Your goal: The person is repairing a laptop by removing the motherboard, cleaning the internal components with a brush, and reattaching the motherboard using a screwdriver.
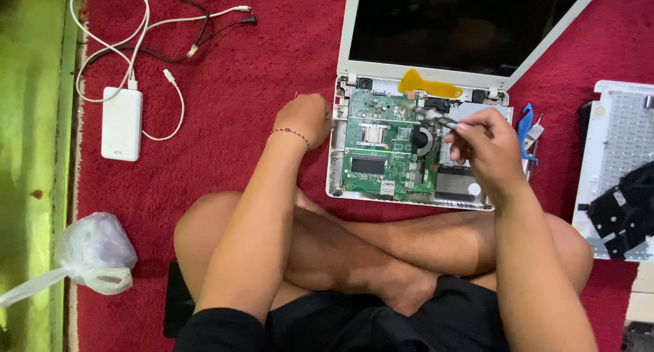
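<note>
A white laptop (347, 32) lies open on the red carpet, its bottom half uncovered so the green circuit board (381, 147) shows. My left hand (306, 117) is closed in a fist and rests against the laptop's left edge. My right hand (487, 151) hovers over the board's right side and grips a thin grey tool (436, 117) whose tip points at the area near the round fan. A yellow plastic pry tool (429, 86) lies along the hinge. My crossed legs sit just in front of the laptop.
A white power bank (122, 124) with tangled cables (136, 32) lies at the left. A plastic bag (92, 250) sits at the lower left. A blue pry tool (526, 124) and a removed white keyboard panel (616, 168) lie to the right.
</note>
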